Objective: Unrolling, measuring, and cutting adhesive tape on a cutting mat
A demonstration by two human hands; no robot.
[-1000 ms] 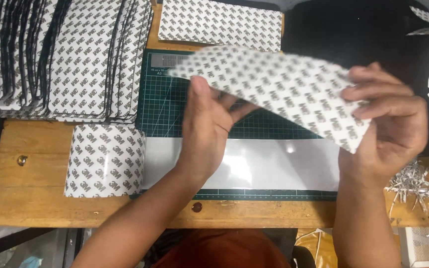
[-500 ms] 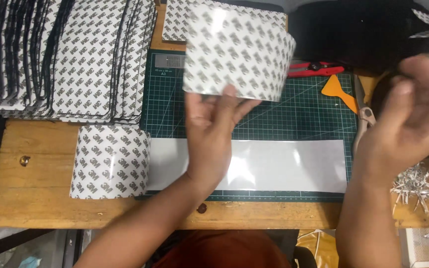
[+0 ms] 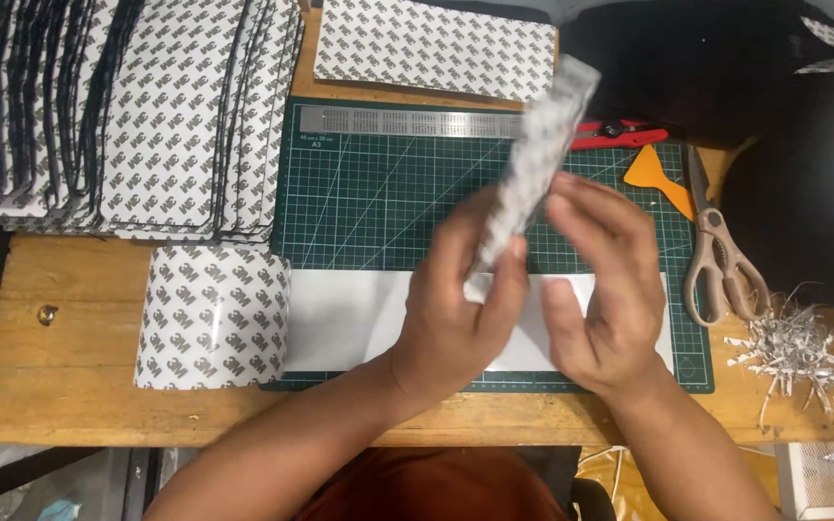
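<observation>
Left hand [image 3: 460,309] pinches lower end of patterned white backing strip [image 3: 533,169], held upright over green cutting mat [image 3: 378,193] — edge-on to camera, blurred. Right hand [image 3: 600,289] beside strip, fingers loosely spread, grip unclear. White sheet [image 3: 340,318] flat on mat's near edge, probably work surface.

stacks [image 3: 127,106]: far left, flat sheets, white liner with grey print, dark edges
far sheet [image 3: 433,46]: far centre, flat rectangle, same print
curved sheet [image 3: 212,316]: near left, same print
screens, signs: none
</observation>
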